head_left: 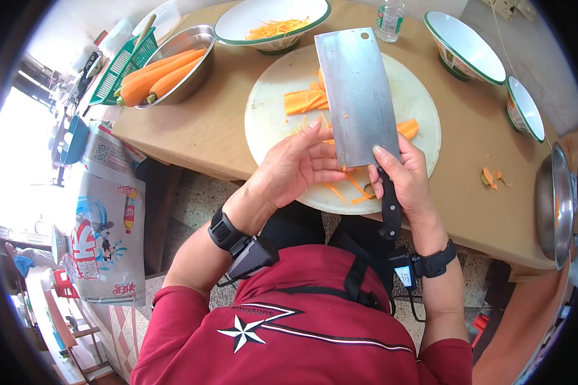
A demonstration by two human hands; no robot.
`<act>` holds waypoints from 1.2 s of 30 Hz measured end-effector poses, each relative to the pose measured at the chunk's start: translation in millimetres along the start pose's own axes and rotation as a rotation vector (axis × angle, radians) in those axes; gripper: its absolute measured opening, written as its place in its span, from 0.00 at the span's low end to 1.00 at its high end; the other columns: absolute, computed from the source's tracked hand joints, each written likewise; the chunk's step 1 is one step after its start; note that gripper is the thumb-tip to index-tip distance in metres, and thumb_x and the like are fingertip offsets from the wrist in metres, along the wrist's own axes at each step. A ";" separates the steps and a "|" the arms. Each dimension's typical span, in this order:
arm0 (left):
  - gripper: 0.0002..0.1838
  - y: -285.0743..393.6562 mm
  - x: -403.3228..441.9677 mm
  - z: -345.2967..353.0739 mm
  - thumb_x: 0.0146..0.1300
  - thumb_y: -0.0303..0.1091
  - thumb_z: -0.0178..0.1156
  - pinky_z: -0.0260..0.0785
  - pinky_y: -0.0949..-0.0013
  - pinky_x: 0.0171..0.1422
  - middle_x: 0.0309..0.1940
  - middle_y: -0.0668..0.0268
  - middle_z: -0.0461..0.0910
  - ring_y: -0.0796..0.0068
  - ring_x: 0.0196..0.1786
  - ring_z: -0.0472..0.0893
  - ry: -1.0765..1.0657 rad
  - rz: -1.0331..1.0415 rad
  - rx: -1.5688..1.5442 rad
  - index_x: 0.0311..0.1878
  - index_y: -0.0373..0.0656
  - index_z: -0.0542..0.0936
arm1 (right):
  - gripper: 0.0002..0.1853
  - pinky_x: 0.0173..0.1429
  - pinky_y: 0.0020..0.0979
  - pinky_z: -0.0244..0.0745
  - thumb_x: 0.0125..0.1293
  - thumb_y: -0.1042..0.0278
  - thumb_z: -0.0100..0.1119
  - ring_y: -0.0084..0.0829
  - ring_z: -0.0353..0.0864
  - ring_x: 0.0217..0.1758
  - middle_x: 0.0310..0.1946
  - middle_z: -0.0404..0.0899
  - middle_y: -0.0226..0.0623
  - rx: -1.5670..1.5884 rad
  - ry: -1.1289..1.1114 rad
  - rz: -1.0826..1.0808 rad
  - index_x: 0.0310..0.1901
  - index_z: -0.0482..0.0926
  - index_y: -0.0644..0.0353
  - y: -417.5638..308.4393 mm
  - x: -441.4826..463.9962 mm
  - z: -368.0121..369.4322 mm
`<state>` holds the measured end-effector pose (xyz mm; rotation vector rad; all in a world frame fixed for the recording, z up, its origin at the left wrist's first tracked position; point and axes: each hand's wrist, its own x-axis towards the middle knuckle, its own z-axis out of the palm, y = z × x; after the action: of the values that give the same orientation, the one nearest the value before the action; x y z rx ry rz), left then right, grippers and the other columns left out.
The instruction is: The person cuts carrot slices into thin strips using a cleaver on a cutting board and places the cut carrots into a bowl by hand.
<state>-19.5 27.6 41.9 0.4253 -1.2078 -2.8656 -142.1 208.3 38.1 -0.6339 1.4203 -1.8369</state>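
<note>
A cleaver (358,96) is raised over the round white cutting board (263,128), its broad blade facing me. My right hand (404,173) grips it where the black handle meets the blade. Palm up, my left hand (295,165) is open beside the blade's lower left edge; its fingertips are close to the blade, and I cannot tell whether they touch. Sliced carrot (304,101) lies on the board, partly hidden by the blade. A carrot piece (408,128) shows right of the blade, and carrot shreds (347,188) lie near the board's front edge.
A steel bowl with whole carrots (164,76) stands at left, beside a green basket (125,67). Behind the board are a bowl of carrot shreds (277,28) and a bottle (389,22). White bowls (465,48), carrot scraps (491,178) and a steel basin (554,205) are at right.
</note>
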 end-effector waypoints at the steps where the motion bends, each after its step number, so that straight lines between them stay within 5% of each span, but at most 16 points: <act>1: 0.32 -0.5 0.3 -4.1 0.77 0.55 0.49 0.79 0.63 0.55 0.47 0.51 0.83 0.64 0.48 0.85 0.012 0.016 0.030 0.65 0.31 0.70 | 0.11 0.21 0.19 0.69 0.74 0.67 0.57 0.16 0.71 0.16 0.24 0.77 0.32 -0.012 -0.006 -0.008 0.52 0.76 0.64 -0.1 0.0 0.1; 5: 0.28 7.9 -6.5 -3.9 0.79 0.52 0.43 0.78 0.63 0.55 0.47 0.55 0.83 0.64 0.47 0.85 0.097 0.076 0.201 0.63 0.34 0.74 | 0.12 0.21 0.19 0.69 0.74 0.67 0.57 0.16 0.71 0.16 0.24 0.77 0.32 -0.011 -0.007 -0.009 0.52 0.76 0.64 0.3 -0.8 0.2; 9: 0.22 21.0 -18.1 1.0 0.79 0.43 0.49 0.78 0.66 0.53 0.47 0.59 0.83 0.67 0.45 0.85 0.221 0.142 0.458 0.63 0.35 0.74 | 0.11 0.21 0.19 0.69 0.74 0.67 0.56 0.17 0.71 0.16 0.24 0.77 0.32 0.011 0.020 -0.026 0.51 0.76 0.64 0.5 -0.2 -0.4; 11: 0.21 23.7 -22.5 -2.8 0.71 0.30 0.59 0.77 0.63 0.57 0.52 0.59 0.81 0.62 0.49 0.84 0.167 0.202 1.036 0.65 0.39 0.74 | 0.11 0.22 0.19 0.69 0.74 0.67 0.56 0.17 0.71 0.16 0.24 0.77 0.33 0.011 0.020 -0.043 0.51 0.76 0.64 2.1 0.5 -1.6; 12: 0.21 24.8 -23.3 -4.3 0.71 0.30 0.59 0.77 0.63 0.57 0.52 0.59 0.81 0.62 0.49 0.84 0.169 0.203 1.037 0.65 0.39 0.74 | 0.11 0.22 0.19 0.70 0.74 0.67 0.56 0.18 0.71 0.16 0.24 0.77 0.33 0.019 0.024 -0.046 0.51 0.76 0.64 2.9 0.9 -2.1; 14: 0.31 26.8 -23.1 -6.2 0.60 0.22 0.63 0.72 0.59 0.66 0.62 0.57 0.75 0.54 0.59 0.78 0.009 0.633 1.751 0.68 0.44 0.72 | 0.10 0.21 0.20 0.70 0.74 0.67 0.56 0.18 0.71 0.16 0.24 0.77 0.33 0.026 0.026 -0.050 0.51 0.76 0.63 2.4 0.7 -2.0; 20: 0.39 41.1 -10.8 9.7 0.53 0.19 0.60 0.62 0.56 0.75 0.71 0.55 0.65 0.50 0.69 0.67 -0.091 0.380 1.941 0.72 0.48 0.68 | 0.11 0.21 0.20 0.69 0.73 0.67 0.56 0.19 0.71 0.15 0.23 0.76 0.33 0.035 0.045 -0.036 0.51 0.76 0.63 -2.9 0.0 0.4; 24: 0.36 43.7 9.2 6.1 0.52 0.20 0.59 0.63 0.57 0.74 0.68 0.55 0.68 0.49 0.69 0.68 -0.184 0.432 1.984 0.69 0.45 0.71 | 0.11 0.19 0.21 0.68 0.73 0.68 0.56 0.19 0.70 0.15 0.22 0.76 0.33 0.036 0.092 -0.009 0.52 0.75 0.64 -2.6 -0.6 1.8; 26: 0.28 46.8 16.5 11.9 0.54 0.20 0.57 0.66 0.56 0.71 0.62 0.54 0.72 0.50 0.67 0.71 -0.260 0.249 2.089 0.62 0.41 0.75 | 0.11 0.19 0.21 0.68 0.73 0.68 0.55 0.20 0.70 0.14 0.22 0.76 0.33 0.032 0.108 -0.015 0.52 0.75 0.64 -3.0 -0.6 2.2; 30: 0.13 37.5 26.0 7.3 0.59 0.22 0.57 0.73 0.54 0.61 0.49 0.53 0.76 0.50 0.57 0.78 -0.159 0.415 2.062 0.48 0.38 0.77 | 0.10 0.21 0.21 0.69 0.74 0.69 0.54 0.20 0.71 0.15 0.22 0.76 0.34 0.017 0.054 -0.061 0.52 0.74 0.64 0.6 0.9 -2.3; 36: 0.09 32.9 34.8 1.4 0.58 0.23 0.58 0.74 0.54 0.54 0.42 0.55 0.78 0.52 0.50 0.81 -0.068 0.410 2.036 0.42 0.38 0.78 | 0.11 0.21 0.21 0.69 0.74 0.68 0.55 0.20 0.71 0.15 0.23 0.76 0.34 0.034 0.075 -0.052 0.52 0.75 0.64 0.0 -0.4 -2.3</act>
<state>-56.7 1.7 57.4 -0.0654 -3.0486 -0.4361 -143.6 210.0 37.5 -0.5953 1.4294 -1.9398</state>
